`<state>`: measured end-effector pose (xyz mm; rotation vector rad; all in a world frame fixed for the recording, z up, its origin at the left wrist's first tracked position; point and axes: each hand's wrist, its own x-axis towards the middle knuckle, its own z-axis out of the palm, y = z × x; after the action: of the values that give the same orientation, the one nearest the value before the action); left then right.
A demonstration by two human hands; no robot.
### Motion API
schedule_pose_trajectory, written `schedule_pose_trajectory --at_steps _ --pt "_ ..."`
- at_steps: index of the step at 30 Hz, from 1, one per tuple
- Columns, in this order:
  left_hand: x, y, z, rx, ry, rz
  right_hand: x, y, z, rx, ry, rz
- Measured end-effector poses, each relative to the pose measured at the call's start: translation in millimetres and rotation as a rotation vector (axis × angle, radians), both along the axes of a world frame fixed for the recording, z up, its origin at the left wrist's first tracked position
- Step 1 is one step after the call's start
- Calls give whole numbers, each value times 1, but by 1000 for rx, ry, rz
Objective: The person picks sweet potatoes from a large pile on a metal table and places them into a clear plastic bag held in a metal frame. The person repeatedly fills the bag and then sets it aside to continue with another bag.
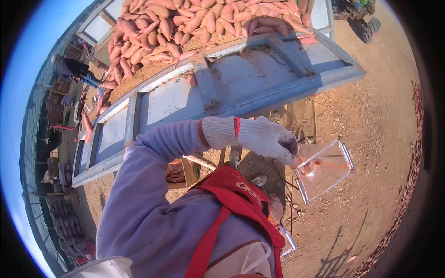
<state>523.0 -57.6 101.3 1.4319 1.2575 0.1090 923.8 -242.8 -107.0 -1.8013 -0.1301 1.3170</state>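
My left hand [269,139], in a white knitted glove with a soiled thumb, reaches across my front to the right. Its fingers curl downward and look closed; what they hold, if anything, is hidden. Just past the fingertips is a clear plastic bag-like sheet [330,173] with shiny silvery edges. A pinkish shape shows through it near my fingers, too unclear to name. Thin dark metal rods [291,204] stand beside it. My right hand is out of view.
Ahead, a tilted blue-grey metal side panel [171,99] borders a big heap of sweet potatoes [185,28]. A cardboard box [190,172] with more sits below it. Another person [76,69] stands at far left. Stacked sacks [62,222] line the left; a wheel [371,30] shows at upper right.
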Motion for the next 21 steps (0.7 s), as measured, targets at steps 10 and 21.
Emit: schedule_pose_trajectory --at_steps 10,21 --pt "-328 -254 3 418 728 1227 -153 218 21 449 -228 528" --pt "-567 -512 -59 178 1552 2079 -249 256 38 445 -419 504"
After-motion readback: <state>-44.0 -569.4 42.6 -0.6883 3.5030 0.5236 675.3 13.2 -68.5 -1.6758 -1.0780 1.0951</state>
